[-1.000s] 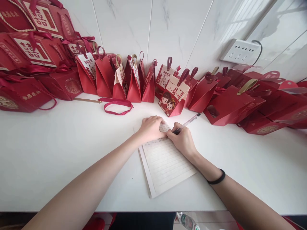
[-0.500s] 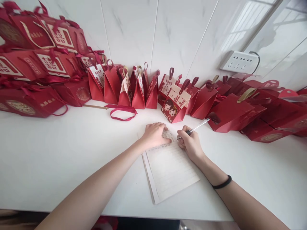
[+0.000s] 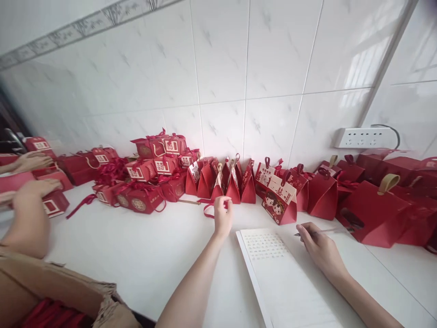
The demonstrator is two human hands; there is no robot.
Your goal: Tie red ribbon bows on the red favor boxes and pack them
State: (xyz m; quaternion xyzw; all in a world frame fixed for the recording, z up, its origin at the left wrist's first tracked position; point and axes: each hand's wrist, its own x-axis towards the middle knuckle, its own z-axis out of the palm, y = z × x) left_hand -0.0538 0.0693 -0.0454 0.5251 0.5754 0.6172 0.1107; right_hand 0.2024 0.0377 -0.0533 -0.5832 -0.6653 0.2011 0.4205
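Observation:
My right hand (image 3: 319, 248) is closed around a pen (image 3: 319, 232), its tip pointing left, just right of the notepad. The notepad (image 3: 290, 287) is lined, with rows of handwriting across its upper part. My left hand (image 3: 223, 216) is raised off the pad's upper left, its fingers curled toward the thumb. Behind it lies a red ribbon loop (image 3: 207, 210); whether the fingers touch the ribbon, I cannot tell. Beyond the pad stands a red gift box with two cartoon figures (image 3: 275, 205).
Red triangular boxes (image 3: 206, 180) line the wall, with stacked red boxes (image 3: 141, 198) to the left and larger ones (image 3: 375, 214) to the right. Another person's hands (image 3: 34, 189) handle red boxes at far left. A cardboard carton (image 3: 68, 278) fills the lower left. A power strip (image 3: 367, 138) is on the wall.
My left hand has lifted away from the notepad, and the right hand with the pen has moved off its page. The view has turned up and left, bringing in another person's arms and the carton.

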